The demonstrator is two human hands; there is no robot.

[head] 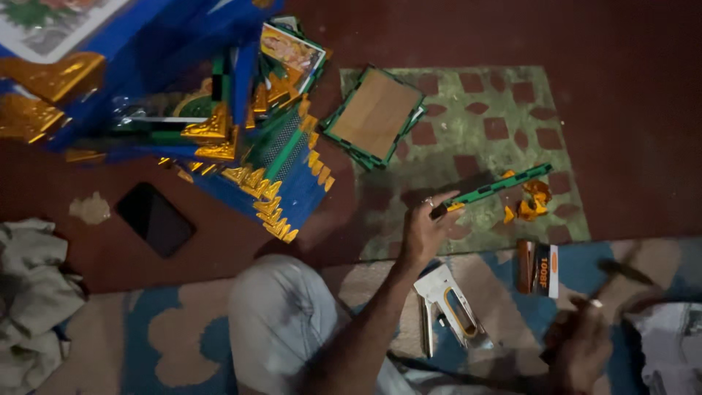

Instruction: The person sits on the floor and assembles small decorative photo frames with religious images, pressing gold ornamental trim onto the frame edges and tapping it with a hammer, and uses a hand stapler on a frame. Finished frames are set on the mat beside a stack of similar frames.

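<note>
Looking down from my head camera, I see my left hand (424, 230) stretched out over the green patterned mat (475, 139), fingers closed around one end of a green frame strip (493, 188). The strip runs up and to the right from my grip, lying low across the mat, its far end near a small heap of gold corner pieces (528, 205). My right hand (581, 347) is down at the lower right, over the blue and tan rug (183, 336); it is dim and blurred there, and though a dark handle-like shape (621, 271) shows just above it, I cannot tell whether the hand is closed on anything. Between my two hands a white and yellow staple gun (450, 303) lies on the rug, and just right of it sits a small orange and white box (537, 268). Higher on the mat a green-edged frame (374, 115) lies face down, showing its brown backing. To the left a stack of blue and green frames (241, 139) with gold corners leans in a pile on the dark red floor (629, 88). A black phone (155, 218) lies flat on the floor below that stack. My knee in pale trousers (281, 314) fills the bottom middle.
</note>
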